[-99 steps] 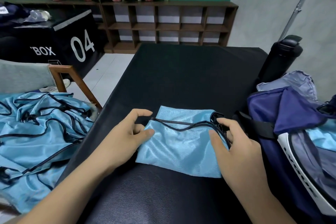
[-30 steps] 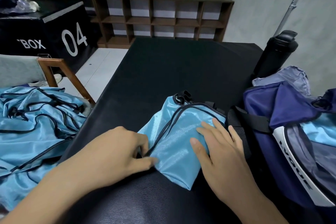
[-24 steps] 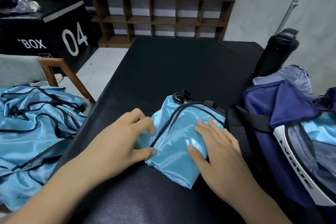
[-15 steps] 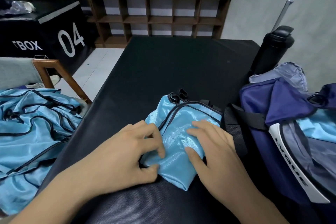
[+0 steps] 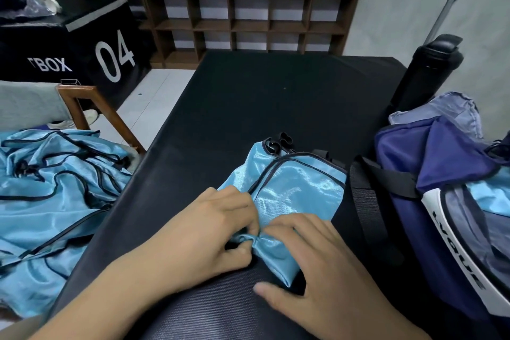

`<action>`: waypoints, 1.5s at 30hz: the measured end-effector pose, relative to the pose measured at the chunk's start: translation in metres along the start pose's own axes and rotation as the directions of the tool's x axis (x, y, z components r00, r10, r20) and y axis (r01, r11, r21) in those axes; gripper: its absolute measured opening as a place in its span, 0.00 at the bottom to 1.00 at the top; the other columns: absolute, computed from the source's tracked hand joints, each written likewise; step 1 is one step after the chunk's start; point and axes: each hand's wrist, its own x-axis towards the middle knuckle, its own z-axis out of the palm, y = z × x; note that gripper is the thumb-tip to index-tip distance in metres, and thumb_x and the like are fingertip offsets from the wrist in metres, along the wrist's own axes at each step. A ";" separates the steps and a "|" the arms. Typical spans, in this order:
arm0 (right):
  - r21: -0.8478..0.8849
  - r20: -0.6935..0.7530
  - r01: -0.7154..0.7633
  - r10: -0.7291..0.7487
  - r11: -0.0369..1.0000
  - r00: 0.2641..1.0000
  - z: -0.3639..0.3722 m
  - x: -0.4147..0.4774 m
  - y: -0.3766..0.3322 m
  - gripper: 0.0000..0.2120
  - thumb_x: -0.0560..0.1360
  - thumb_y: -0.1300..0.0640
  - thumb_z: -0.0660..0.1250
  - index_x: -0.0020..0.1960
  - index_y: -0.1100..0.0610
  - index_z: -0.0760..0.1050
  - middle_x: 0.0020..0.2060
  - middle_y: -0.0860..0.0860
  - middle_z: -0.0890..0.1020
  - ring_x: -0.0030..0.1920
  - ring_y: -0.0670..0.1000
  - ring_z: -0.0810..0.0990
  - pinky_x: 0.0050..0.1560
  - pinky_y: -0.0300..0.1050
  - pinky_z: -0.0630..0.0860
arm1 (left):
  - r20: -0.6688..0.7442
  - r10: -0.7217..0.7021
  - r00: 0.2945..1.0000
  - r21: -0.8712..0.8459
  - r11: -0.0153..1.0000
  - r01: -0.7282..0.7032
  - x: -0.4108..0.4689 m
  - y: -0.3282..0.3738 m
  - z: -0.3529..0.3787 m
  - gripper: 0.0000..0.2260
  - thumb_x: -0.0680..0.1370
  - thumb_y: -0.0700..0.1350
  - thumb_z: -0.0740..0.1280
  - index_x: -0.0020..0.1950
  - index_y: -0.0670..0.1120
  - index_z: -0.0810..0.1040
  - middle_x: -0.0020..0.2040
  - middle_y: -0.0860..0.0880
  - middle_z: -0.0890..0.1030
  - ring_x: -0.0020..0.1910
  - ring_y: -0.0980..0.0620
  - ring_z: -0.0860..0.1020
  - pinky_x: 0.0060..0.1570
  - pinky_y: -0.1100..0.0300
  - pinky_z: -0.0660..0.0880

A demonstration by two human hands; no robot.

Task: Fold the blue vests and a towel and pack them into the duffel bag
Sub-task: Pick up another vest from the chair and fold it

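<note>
The folded vest (image 5: 298, 193) lies on the worktop (image 5: 276, 96) just beside the duffel bag (image 5: 441, 163). It looks like light, limp, slippery satin, likely to slide open unless gripped across all layers. The left hand (image 5: 209, 232) and right hand (image 5: 317, 265) both pinch its bunched near corner.

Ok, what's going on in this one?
A person is folding a blue vest on the black table. The left hand pinches the vest's bunched near end, and the right hand curls over that end from the other side. The open duffel bag sits to the right with light blue fabric already inside. A pile of unfolded vests lies to the left.
</note>
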 end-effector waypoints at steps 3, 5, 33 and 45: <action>0.055 -0.098 -0.049 0.054 0.997 0.994 -0.001 0.000 0.004 0.17 0.77 0.45 0.73 0.64 0.47 0.77 0.60 0.39 0.76 0.62 0.45 0.77 0.62 0.46 0.74 | -0.071 0.007 0.997 -0.086 0.996 -0.013 0.001 0.002 0.000 0.05 0.76 0.47 0.70 0.50 0.55 0.76 0.55 0.60 0.79 0.60 0.58 0.79 0.61 0.51 0.73; 0.118 -0.125 -0.086 0.100 0.989 0.987 -0.004 0.001 0.004 0.09 0.80 0.52 0.71 0.60 0.47 0.78 0.56 0.39 0.77 0.57 0.46 0.78 0.57 0.48 0.76 | -0.119 0.015 0.993 -0.124 0.992 -0.030 0.001 0.005 -0.001 0.07 0.77 0.45 0.72 0.51 0.53 0.77 0.59 0.62 0.79 0.69 0.59 0.77 0.67 0.52 0.72; 0.438 -0.272 -0.525 0.665 0.729 0.696 -0.019 0.008 0.023 0.08 0.83 0.53 0.67 0.45 0.52 0.76 0.30 0.51 0.75 0.34 0.50 0.74 0.39 0.45 0.72 | 0.152 -0.573 0.805 -0.549 0.629 0.551 0.004 -0.014 0.005 0.18 0.84 0.63 0.63 0.55 0.54 0.87 0.49 0.54 0.89 0.51 0.50 0.87 0.60 0.44 0.82; 0.004 -0.384 -0.409 0.379 0.913 0.842 -0.025 0.010 0.010 0.18 0.81 0.60 0.68 0.70 0.50 0.74 0.67 0.45 0.72 0.66 0.50 0.73 0.69 0.52 0.71 | -0.120 -0.666 0.736 -0.329 0.726 0.603 0.005 -0.022 0.000 0.23 0.72 0.66 0.77 0.40 0.48 0.75 0.32 0.55 0.79 0.30 0.59 0.73 0.29 0.67 0.69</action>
